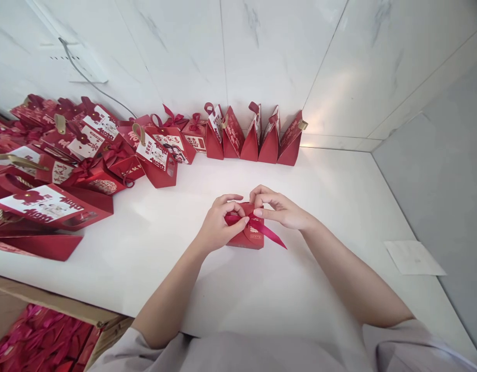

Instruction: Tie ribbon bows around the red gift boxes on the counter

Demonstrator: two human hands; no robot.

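A small red gift box (244, 239) with gold print lies on the white table in front of me. Across its top runs a crimson ribbon (272, 236), one tail slanting down to the right past the box edge. My left hand (218, 225) pinches the ribbon between thumb and forefinger at the box's left side. From the right, my right hand (280, 211) has thumb and fingers closed on the ribbon near the middle of the box top. The fingers partly hide the ribbon's crossing point.
Several red gift boxes with handles (271, 139) stand against the tiled wall, and more crowd the left side (102, 181). A cardboard box (102, 316) of ribboned red boxes is at lower left. White paper (414, 257) lies at the right edge. A grey cable (94, 85) hangs along the wall.
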